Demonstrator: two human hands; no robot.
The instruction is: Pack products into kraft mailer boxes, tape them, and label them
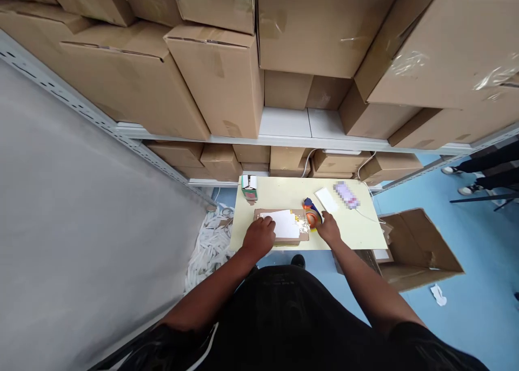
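On the table [360, 232], the left hand [259, 238] rests on white paper [286, 224] atop a cardboard box [304, 236], its grip unclear; beside the box, the right hand [329, 231] pinches a tape dispenser [312, 217].

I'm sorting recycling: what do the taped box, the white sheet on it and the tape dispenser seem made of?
Taped box: likely cardboard, matte brown under shiny clear tape. White sheet: probably matte paper, flat and plain. Tape dispenser: perhaps plastic, from its bright blue and orange; finish unclear.

Pale yellow table [357, 234], white paper [286, 226], brown carton [292, 240], blue-and-orange tape dispenser [312, 215], black shirt [284, 317]
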